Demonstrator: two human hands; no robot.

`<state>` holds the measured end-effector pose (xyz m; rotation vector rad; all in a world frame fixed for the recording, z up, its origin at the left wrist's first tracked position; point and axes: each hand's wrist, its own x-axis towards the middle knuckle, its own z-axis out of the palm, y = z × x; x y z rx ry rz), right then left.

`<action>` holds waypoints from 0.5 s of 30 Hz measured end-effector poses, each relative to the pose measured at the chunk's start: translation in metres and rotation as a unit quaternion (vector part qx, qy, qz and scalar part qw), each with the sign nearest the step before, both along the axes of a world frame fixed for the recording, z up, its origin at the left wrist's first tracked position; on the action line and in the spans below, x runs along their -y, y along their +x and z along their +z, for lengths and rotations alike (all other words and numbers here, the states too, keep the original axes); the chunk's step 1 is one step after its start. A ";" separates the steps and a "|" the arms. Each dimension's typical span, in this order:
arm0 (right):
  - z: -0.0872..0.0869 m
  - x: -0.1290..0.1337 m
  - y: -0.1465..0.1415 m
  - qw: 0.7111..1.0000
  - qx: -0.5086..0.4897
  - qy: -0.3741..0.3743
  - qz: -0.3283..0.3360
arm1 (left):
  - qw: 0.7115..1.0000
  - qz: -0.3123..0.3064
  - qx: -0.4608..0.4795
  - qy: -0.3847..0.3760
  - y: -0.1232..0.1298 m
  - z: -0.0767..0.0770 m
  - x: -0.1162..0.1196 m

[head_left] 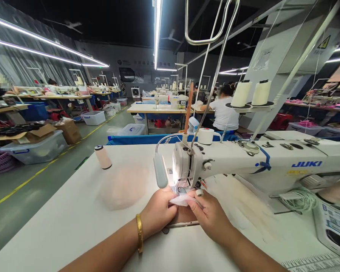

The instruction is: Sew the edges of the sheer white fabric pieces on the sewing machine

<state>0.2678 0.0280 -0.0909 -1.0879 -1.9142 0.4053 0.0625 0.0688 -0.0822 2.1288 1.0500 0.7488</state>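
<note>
A small piece of sheer white fabric is stretched between my two hands, just in front of the needle area of a white sewing machine. My left hand pinches its left end between thumb and fingers; a gold bangle circles that wrist. On the other side, my right hand grips the right end near the presser foot. The machine's lamp lights this spot. Under the fabric lies a brownish plate set in the table. The needle itself is hard to make out.
Left on the white table lie a pale sheer fabric pile and a thread cone. Cream fabric spreads under the machine arm. A coiled green cord, a control box and a ruler are at right. A person sits ahead.
</note>
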 end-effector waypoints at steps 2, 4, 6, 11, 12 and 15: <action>0.000 -0.002 -0.001 1.000 -0.008 -0.010 -0.003 | 1.000 -0.003 0.008 -0.016 0.001 0.002 0.000; -0.001 -0.003 -0.001 1.000 -0.004 -0.012 -0.003 | 0.999 -0.006 0.017 -0.026 0.002 0.005 0.001; -0.001 -0.004 -0.001 1.000 0.006 -0.011 0.000 | 0.999 -0.007 0.024 -0.031 0.004 0.008 0.002; 0.005 -0.001 0.004 0.997 0.063 0.010 0.036 | 0.999 -0.034 0.036 0.018 0.003 0.008 0.009; 0.008 0.000 0.006 0.995 0.086 0.008 0.056 | 0.997 -0.045 0.026 0.056 0.001 0.006 0.012; 0.017 0.007 0.010 0.977 0.168 -0.015 0.130 | 0.981 -0.065 -0.027 0.180 -0.005 -0.002 0.022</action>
